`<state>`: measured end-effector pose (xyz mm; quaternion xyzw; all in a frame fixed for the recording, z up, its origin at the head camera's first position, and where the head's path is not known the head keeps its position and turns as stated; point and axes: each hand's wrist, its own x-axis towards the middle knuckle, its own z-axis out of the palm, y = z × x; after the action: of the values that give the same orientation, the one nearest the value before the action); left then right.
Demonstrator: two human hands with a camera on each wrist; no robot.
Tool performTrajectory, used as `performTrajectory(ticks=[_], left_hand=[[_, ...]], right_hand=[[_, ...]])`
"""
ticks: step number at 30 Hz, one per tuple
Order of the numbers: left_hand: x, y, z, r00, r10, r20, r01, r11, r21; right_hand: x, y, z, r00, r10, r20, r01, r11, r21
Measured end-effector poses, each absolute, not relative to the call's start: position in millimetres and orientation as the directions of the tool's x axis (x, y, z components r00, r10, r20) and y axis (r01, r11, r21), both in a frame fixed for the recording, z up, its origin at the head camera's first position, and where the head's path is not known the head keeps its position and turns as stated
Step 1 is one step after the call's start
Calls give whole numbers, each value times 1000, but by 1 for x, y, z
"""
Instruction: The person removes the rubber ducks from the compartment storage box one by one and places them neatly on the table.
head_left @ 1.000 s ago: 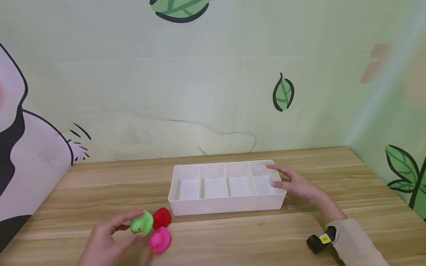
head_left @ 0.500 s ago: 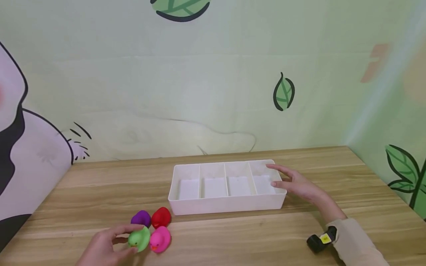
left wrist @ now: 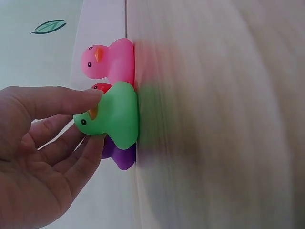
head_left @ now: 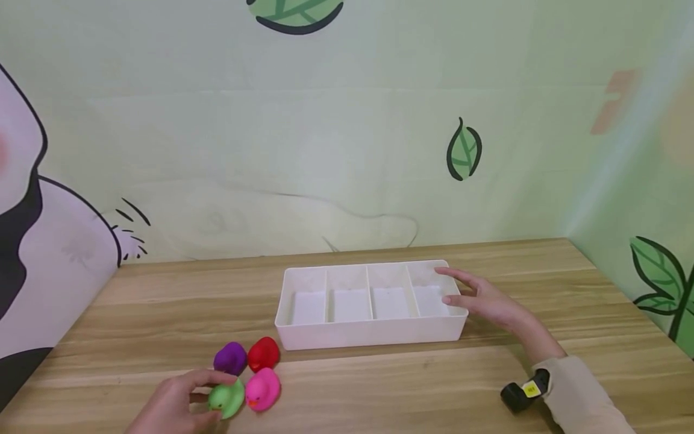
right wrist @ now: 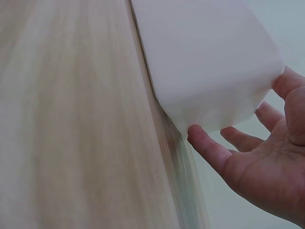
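Observation:
My left hand pinches a green rubber duck by its head, thumb on one side and fingertips on the other. The duck's base is down at the tabletop. Close beside it sit a pink rubber duck, a red rubber duck and a purple rubber duck, forming a tight square. In the left wrist view the red one is mostly hidden behind the green. My right hand rests against the right end of a white divided box, fingers spread along its end wall and rim.
Behind the ducks, the box stands lengthwise on the wooden table, its compartments opening upward. A printed wall covering rises at the table's back edge. A black wrist device hangs at my right sleeve.
My left hand has moved the green duck down and toward me onto the table in front of the purple duck, which has come into view. My right hand has stayed at the box.

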<state>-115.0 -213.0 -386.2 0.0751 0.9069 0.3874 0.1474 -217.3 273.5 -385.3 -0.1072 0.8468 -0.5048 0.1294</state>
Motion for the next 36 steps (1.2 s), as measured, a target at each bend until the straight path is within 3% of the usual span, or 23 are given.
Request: performTrajectory(ticks=[20, 27, 32, 36], left_hand=[[-116, -212, -385, -932, 308, -190, 72, 674, 735], [-114, -205, -380, -951, 225, -214, 0, 689, 724], [-111, -204, -376, -965, 236, -110, 81, 674, 734], [-112, -199, -372, -984, 163, -74, 57, 678, 733]], right_hand=[[-218, 273, -382, -939, -327, -102, -76, 491, -868], [-212, 280, -377, -928, -364, -83, -133, 530, -837], [-204, 285, -373, -931, -361, -54, -153, 520, -840], [-195, 290, -368, -921, -390, 9, -220, 501, -837]])
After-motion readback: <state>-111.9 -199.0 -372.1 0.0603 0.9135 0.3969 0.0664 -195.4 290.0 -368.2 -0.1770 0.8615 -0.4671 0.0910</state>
